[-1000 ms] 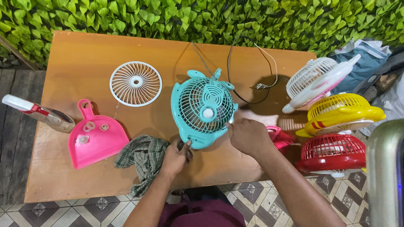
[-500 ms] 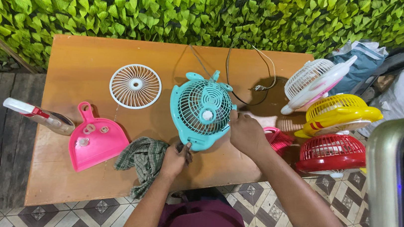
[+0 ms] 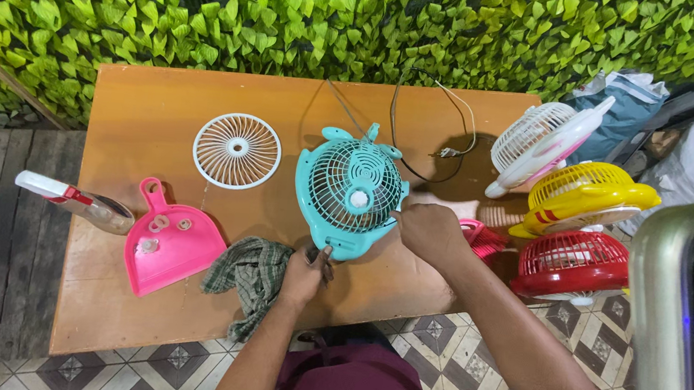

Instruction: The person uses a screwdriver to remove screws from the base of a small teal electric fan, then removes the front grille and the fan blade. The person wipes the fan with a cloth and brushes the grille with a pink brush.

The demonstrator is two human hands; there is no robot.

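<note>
A small teal desk fan (image 3: 350, 191) lies face up in the middle of the wooden table (image 3: 158, 115), its cord trailing to the back. My left hand (image 3: 305, 275) grips the fan's lower edge, next to a green checked cloth (image 3: 249, 272). My right hand (image 3: 429, 232) holds the fan's right rim with closed fingers. A loose white round fan grille (image 3: 236, 151) lies flat to the fan's left.
A pink dustpan (image 3: 171, 242) with small parts in it and a spray bottle (image 3: 76, 200) lie at the left. White-pink (image 3: 540, 144), yellow (image 3: 588, 191) and red (image 3: 572, 262) fans crowd the table's right end. A leafy wall (image 3: 298, 9) stands behind.
My right hand slid down the teal fan's right rim, after moving up it half a second earlier. My left hand stays at the fan's lower edge.
</note>
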